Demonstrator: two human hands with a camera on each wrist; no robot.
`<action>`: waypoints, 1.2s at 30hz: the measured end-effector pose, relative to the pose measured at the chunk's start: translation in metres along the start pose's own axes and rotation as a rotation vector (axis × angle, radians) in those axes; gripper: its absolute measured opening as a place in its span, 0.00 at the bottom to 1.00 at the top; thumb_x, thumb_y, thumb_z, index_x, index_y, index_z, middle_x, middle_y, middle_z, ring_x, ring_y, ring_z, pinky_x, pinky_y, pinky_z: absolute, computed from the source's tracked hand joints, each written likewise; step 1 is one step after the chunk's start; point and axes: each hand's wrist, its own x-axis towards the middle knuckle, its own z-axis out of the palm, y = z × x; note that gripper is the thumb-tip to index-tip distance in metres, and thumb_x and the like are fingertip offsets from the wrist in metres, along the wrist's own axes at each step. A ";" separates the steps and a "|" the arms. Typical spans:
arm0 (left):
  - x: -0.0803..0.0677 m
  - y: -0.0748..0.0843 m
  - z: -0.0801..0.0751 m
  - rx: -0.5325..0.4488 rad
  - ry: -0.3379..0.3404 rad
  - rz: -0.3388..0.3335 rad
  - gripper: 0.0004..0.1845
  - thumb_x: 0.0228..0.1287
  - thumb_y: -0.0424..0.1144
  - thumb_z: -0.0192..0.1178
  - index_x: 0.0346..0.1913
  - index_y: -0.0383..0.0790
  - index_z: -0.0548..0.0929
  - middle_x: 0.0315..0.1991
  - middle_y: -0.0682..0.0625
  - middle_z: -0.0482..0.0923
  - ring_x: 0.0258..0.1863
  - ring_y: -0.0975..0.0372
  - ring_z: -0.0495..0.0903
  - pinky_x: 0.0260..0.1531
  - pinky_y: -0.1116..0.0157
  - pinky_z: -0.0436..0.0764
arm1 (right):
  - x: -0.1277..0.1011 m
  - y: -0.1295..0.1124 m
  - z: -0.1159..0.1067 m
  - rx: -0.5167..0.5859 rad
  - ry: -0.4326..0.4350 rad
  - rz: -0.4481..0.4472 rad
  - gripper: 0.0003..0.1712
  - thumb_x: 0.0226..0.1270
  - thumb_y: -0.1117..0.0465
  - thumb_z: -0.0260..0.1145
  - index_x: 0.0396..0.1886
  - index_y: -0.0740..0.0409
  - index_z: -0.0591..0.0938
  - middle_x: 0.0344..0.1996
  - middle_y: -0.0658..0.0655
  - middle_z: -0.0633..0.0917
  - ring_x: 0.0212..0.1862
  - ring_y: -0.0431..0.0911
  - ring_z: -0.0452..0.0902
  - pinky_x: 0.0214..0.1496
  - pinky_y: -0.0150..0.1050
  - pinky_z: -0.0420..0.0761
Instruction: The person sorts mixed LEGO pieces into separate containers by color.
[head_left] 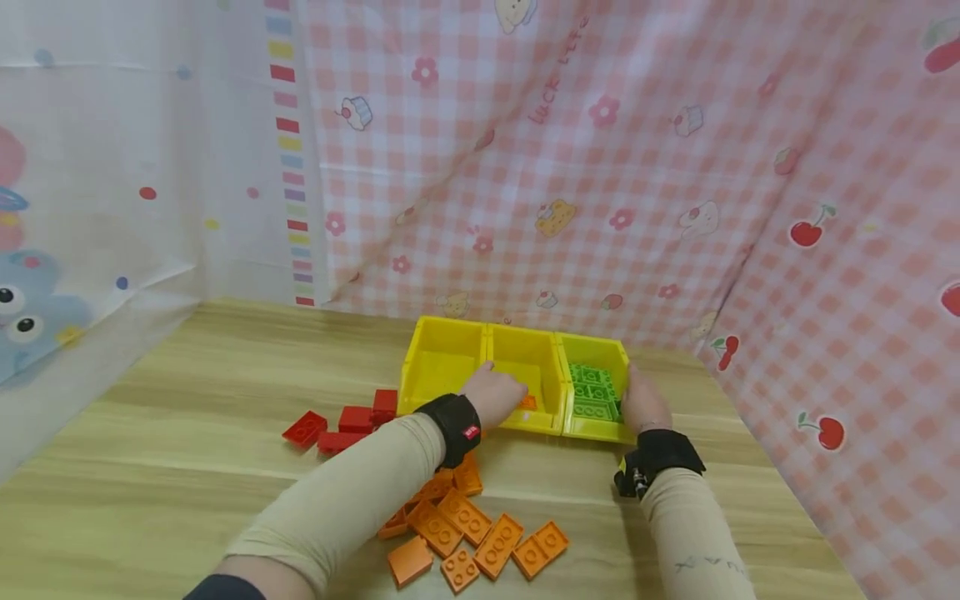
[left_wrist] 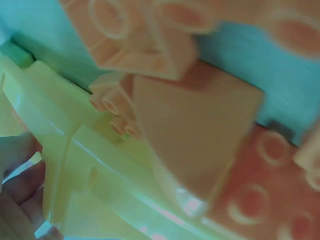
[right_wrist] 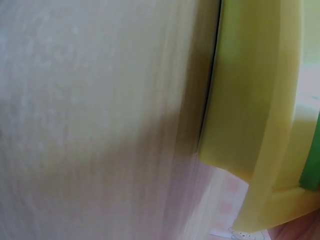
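In the middle of the head view, the left hand [head_left: 493, 398] is over the middle bin [head_left: 525, 352] of three joined yellow bins [head_left: 444, 375], right beside an orange brick [head_left: 528, 402] lying inside; its fingertips are hidden, so I can't tell whether they pinch anything. Right of centre, the right hand [head_left: 645, 402] touches the outer side of the right bin [head_left: 592, 346], which holds green bricks [head_left: 592, 392]; I can't tell whether its fingers curl round the wall. Loose orange bricks [head_left: 498, 546] lie at the lower middle, red bricks [head_left: 356, 419] left of centre. The pink checked curtain [head_left: 450, 167] reads "luck life" near the top. The left wristband [head_left: 442, 425] bears a red tag [head_left: 471, 432] with lettering too small to read; marks on the right sleeve [head_left: 693, 525], lower right, are illegible too.
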 end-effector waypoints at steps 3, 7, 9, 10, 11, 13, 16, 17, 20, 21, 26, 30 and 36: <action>0.005 -0.001 -0.003 -0.037 -0.080 -0.026 0.09 0.66 0.34 0.55 0.42 0.49 0.84 0.33 0.55 0.83 0.40 0.62 0.80 0.60 0.50 0.61 | 0.000 0.000 0.003 0.010 -0.017 0.025 0.27 0.72 0.69 0.45 0.68 0.70 0.53 0.54 0.74 0.71 0.55 0.64 0.68 0.57 0.57 0.66; 0.018 -0.003 -0.004 -0.059 -0.200 -0.068 0.09 0.66 0.35 0.54 0.32 0.46 0.84 0.25 0.54 0.81 0.36 0.61 0.80 0.62 0.48 0.54 | 0.000 -0.002 0.003 0.019 -0.034 0.049 0.28 0.73 0.68 0.44 0.69 0.68 0.52 0.55 0.74 0.70 0.57 0.64 0.67 0.58 0.57 0.65; 0.017 -0.004 -0.004 -0.062 -0.215 -0.089 0.13 0.68 0.35 0.52 0.26 0.44 0.81 0.20 0.53 0.77 0.37 0.60 0.79 0.63 0.46 0.52 | 0.000 -0.003 0.003 0.016 -0.043 0.054 0.28 0.73 0.68 0.43 0.70 0.68 0.51 0.55 0.74 0.70 0.57 0.63 0.67 0.58 0.57 0.65; 0.024 -0.009 0.014 -0.087 -0.177 -0.073 0.17 0.69 0.39 0.51 0.21 0.45 0.78 0.16 0.54 0.73 0.32 0.61 0.78 0.63 0.45 0.50 | 0.000 -0.004 0.002 0.017 -0.047 0.055 0.28 0.73 0.68 0.43 0.69 0.68 0.51 0.56 0.74 0.70 0.57 0.63 0.67 0.58 0.57 0.64; 0.028 -0.011 0.022 -0.093 -0.187 -0.077 0.18 0.69 0.40 0.50 0.19 0.46 0.77 0.15 0.55 0.71 0.32 0.61 0.77 0.63 0.44 0.48 | -0.001 -0.004 0.002 0.016 -0.051 0.054 0.28 0.73 0.68 0.43 0.69 0.69 0.51 0.56 0.74 0.70 0.57 0.63 0.67 0.58 0.57 0.64; 0.033 -0.012 0.032 -0.105 -0.213 -0.089 0.19 0.69 0.42 0.51 0.17 0.45 0.77 0.15 0.55 0.70 0.31 0.61 0.77 0.63 0.43 0.45 | -0.001 -0.005 0.002 0.018 -0.056 0.055 0.28 0.73 0.68 0.43 0.70 0.69 0.51 0.56 0.74 0.69 0.58 0.63 0.67 0.59 0.56 0.64; 0.033 -0.009 0.031 -0.131 -0.245 -0.100 0.20 0.67 0.43 0.52 0.15 0.45 0.76 0.13 0.56 0.67 0.24 0.63 0.72 0.63 0.44 0.44 | -0.002 -0.005 0.002 0.025 -0.059 0.050 0.28 0.73 0.68 0.43 0.70 0.69 0.50 0.57 0.74 0.69 0.58 0.63 0.66 0.60 0.56 0.63; 0.026 -0.003 0.014 -0.107 -0.304 -0.125 0.18 0.66 0.40 0.53 0.17 0.45 0.78 0.13 0.55 0.69 0.27 0.62 0.74 0.64 0.45 0.44 | -0.001 -0.003 0.002 0.025 -0.057 0.046 0.28 0.73 0.68 0.43 0.70 0.69 0.50 0.57 0.74 0.69 0.58 0.63 0.66 0.60 0.56 0.63; 0.017 0.001 0.002 -0.091 -0.276 -0.109 0.19 0.66 0.38 0.53 0.15 0.45 0.76 0.11 0.55 0.65 0.22 0.62 0.71 0.64 0.46 0.46 | 0.001 0.001 0.003 0.031 -0.050 0.042 0.29 0.73 0.68 0.43 0.70 0.69 0.50 0.58 0.74 0.68 0.59 0.64 0.65 0.60 0.57 0.63; 0.017 0.001 0.004 -0.077 -0.266 -0.096 0.18 0.67 0.37 0.52 0.16 0.46 0.75 0.11 0.56 0.65 0.22 0.62 0.72 0.64 0.46 0.46 | 0.001 0.003 0.003 0.031 -0.050 0.043 0.29 0.73 0.68 0.43 0.70 0.69 0.49 0.58 0.74 0.68 0.59 0.64 0.65 0.60 0.57 0.63; 0.007 -0.002 0.007 -0.001 -0.186 -0.020 0.12 0.68 0.36 0.52 0.28 0.48 0.84 0.19 0.55 0.76 0.31 0.60 0.78 0.64 0.46 0.48 | 0.000 0.001 0.004 0.031 -0.059 0.046 0.30 0.73 0.68 0.43 0.71 0.69 0.48 0.59 0.74 0.66 0.60 0.64 0.64 0.60 0.56 0.63; -0.016 -0.010 -0.005 0.045 -0.051 0.109 0.10 0.68 0.37 0.54 0.45 0.52 0.84 0.40 0.55 0.80 0.45 0.59 0.77 0.63 0.47 0.52 | -0.001 -0.001 0.002 0.038 -0.065 0.038 0.30 0.73 0.68 0.43 0.71 0.70 0.48 0.61 0.75 0.65 0.61 0.65 0.62 0.61 0.56 0.61; -0.077 -0.018 -0.027 0.068 0.031 0.295 0.10 0.63 0.39 0.59 0.47 0.50 0.83 0.42 0.54 0.79 0.44 0.60 0.78 0.56 0.54 0.66 | -0.003 0.001 -0.002 0.037 -0.063 0.006 0.30 0.73 0.68 0.42 0.70 0.71 0.48 0.61 0.76 0.64 0.61 0.66 0.61 0.61 0.57 0.61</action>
